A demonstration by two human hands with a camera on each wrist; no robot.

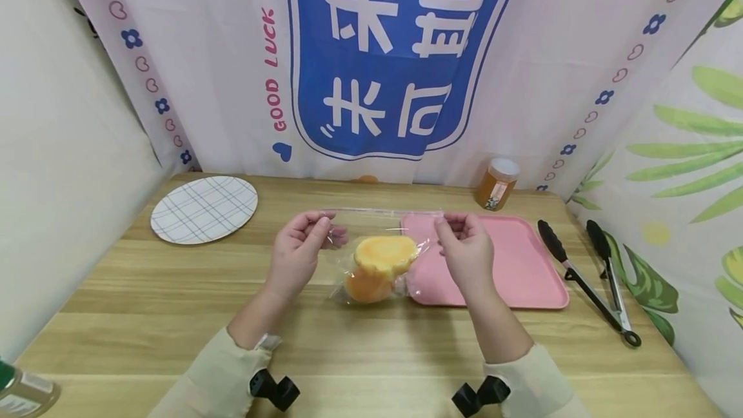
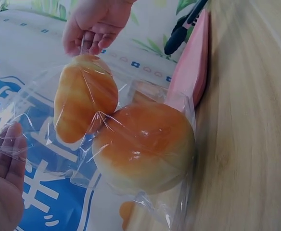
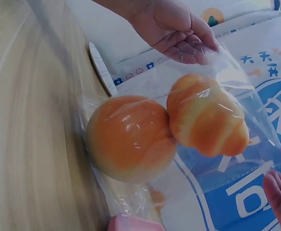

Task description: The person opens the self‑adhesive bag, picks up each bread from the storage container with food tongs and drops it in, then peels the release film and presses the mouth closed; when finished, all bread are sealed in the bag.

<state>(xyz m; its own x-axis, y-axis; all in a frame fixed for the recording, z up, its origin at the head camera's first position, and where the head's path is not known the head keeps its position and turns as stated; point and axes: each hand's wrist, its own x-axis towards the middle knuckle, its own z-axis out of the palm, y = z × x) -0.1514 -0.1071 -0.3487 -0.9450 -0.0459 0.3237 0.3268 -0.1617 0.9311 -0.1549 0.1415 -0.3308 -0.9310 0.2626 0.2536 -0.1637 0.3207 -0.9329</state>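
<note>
- Left hand (image 1: pixel 298 244) and right hand (image 1: pixel 469 247): each pinches a top corner of the bag (image 1: pixel 383 213), apparently keeping its edge taut.
- Roll (image 1: pixel 386 250), bun (image 1: pixel 368 286): inside, bun lower, probably sunk by weight.
- Tray (image 1: pixel 525 269): right, on the table (image 1: pixel 174 328).

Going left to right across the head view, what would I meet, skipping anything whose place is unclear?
Green-topped jar → checked plate → left hand → bagged buns → right hand → amber jar → tongs.
</note>
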